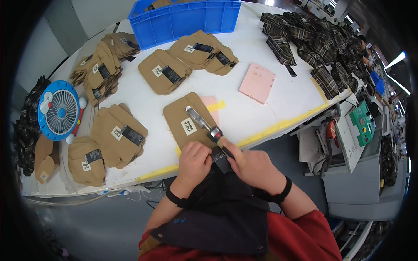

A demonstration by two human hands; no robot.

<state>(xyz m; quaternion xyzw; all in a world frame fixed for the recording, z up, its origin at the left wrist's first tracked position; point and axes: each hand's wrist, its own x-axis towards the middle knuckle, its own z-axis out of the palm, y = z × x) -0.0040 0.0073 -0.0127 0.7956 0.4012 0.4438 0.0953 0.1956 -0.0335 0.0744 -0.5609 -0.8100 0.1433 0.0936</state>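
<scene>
My right hand (256,167) is wrapped round the dark grip of a hand tool with a shiny metal head (198,116) and a red-and-black collar. I cannot tell its exact kind. The metal head lies over a tan fabric piece (175,118) with rounded corners and a white label (189,126). My left hand (194,160) has its fingers curled at the near edge of this piece. Between my hands a black tag (221,155) hangs over the table edge. Whether my left fingers grip the fabric or the tag is hidden.
Stacks of tan pieces (117,141) cover the table's left and middle. A blue crate (185,24) stands at the back. A pink block (257,82) lies to the right, before a plaid fabric heap (318,41). At left is a blue fan (61,111). Yellow tape (278,126) lines the near edge.
</scene>
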